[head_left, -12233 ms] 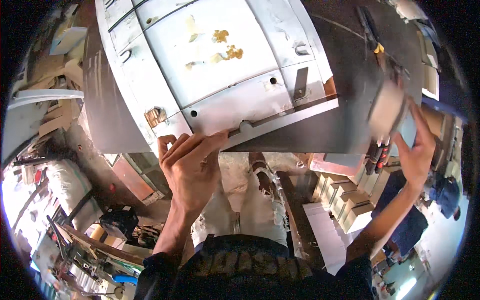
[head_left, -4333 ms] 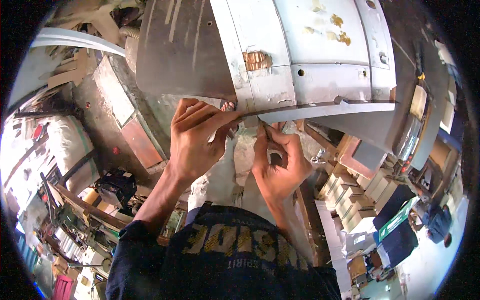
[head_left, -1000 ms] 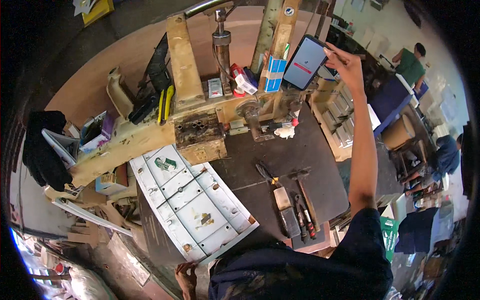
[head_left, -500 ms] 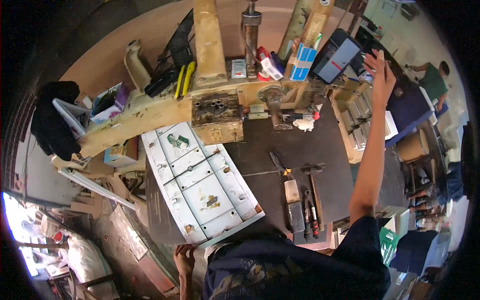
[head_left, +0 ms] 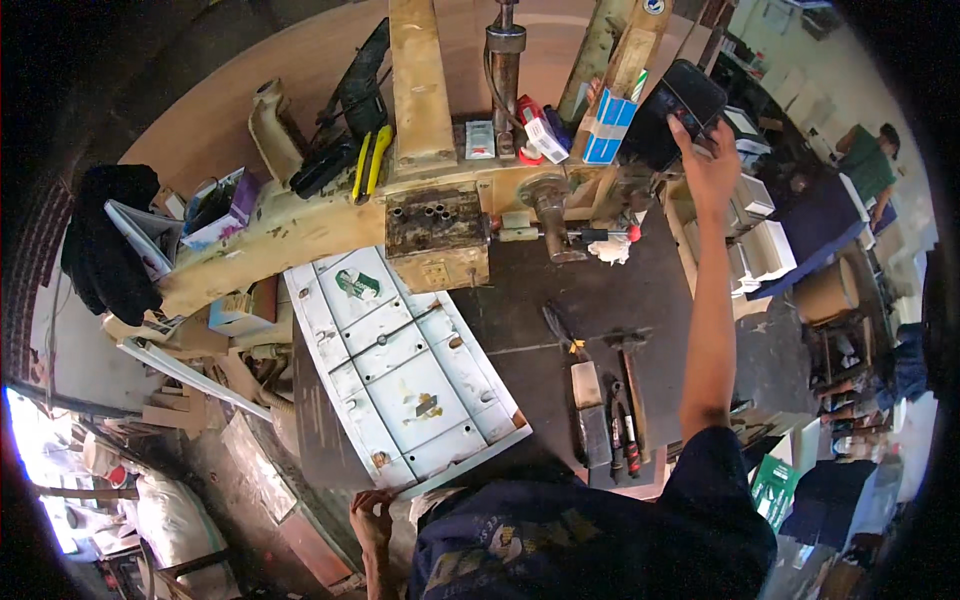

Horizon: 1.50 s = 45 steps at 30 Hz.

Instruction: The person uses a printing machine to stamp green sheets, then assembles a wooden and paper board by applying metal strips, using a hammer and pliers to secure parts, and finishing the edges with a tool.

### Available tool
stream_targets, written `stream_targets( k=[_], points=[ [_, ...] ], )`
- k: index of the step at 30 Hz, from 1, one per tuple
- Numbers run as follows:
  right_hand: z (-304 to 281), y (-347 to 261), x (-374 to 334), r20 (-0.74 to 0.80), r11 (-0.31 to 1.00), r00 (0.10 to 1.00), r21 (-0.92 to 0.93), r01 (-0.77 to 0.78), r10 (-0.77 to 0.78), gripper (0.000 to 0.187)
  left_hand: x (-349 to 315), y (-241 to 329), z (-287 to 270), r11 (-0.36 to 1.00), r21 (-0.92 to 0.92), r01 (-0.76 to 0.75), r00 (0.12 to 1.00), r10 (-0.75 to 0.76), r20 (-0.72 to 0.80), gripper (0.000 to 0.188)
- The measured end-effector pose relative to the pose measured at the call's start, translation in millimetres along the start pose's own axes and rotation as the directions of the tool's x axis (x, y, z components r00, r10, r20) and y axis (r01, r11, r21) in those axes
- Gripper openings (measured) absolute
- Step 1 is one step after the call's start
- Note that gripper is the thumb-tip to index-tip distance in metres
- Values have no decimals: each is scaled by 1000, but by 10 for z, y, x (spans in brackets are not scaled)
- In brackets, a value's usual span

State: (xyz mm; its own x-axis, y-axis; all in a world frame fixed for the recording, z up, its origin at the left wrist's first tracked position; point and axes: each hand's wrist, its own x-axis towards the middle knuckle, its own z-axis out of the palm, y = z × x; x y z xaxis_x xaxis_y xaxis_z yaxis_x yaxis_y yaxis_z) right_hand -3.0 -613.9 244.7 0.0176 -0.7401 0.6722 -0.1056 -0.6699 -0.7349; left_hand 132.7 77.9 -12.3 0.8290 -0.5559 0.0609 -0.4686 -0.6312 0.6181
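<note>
My right hand [head_left: 708,170] reaches far to the right. Its fingers are apart, and the fingertips are at the screen of a dark phone or tablet [head_left: 660,125] propped on the bench shelf. My left hand [head_left: 370,518] hangs low, fingers curled by the near corner of a white ribbed panel [head_left: 398,370]. What its fingers pinch, if anything, is hidden. The panel lies slanted on the dark table [head_left: 530,345], its far end beside a metal block with holes [head_left: 437,225].
A hammer [head_left: 630,395], red-handled pliers [head_left: 625,430] and a brush-like tool [head_left: 588,410] lie on the table. Yellow-handled cutters [head_left: 371,163] and a blue-and-white box [head_left: 607,127] stand on the shelf. Stacked trays [head_left: 762,250] stand at right. Another person [head_left: 870,170] is far right.
My right hand has come down and left from beside the device onto its screen. The lit screen has gone dark. My left hand and the panel stay put.
</note>
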Motion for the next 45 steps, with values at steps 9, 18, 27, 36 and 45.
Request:
stream_targets(
  k=[9,18,27,36,45],
  points=[
    [174,-195,-231,-2,925,967,-295,242,-254,98,-80,-9,-9,998,55,-23,999,21,40,13],
    [235,-37,-153,-31,958,977,-204,199,-210,102,-67,42,-5,999,24,30,999,-30,22,13],
    [266,248,-48,-115,979,976,-105,173,-185,83,-33,91,-61,992,-25,125,991,-123,58,10],
    [204,76,-96,-147,996,989,74,38,-27,57,-47,159,-40,997,36,63,996,-65,59,8],
    [266,145,-74,-163,993,984,80,91,-77,63,-257,-73,-82,971,88,220,964,-203,-173,65]
  ],
)
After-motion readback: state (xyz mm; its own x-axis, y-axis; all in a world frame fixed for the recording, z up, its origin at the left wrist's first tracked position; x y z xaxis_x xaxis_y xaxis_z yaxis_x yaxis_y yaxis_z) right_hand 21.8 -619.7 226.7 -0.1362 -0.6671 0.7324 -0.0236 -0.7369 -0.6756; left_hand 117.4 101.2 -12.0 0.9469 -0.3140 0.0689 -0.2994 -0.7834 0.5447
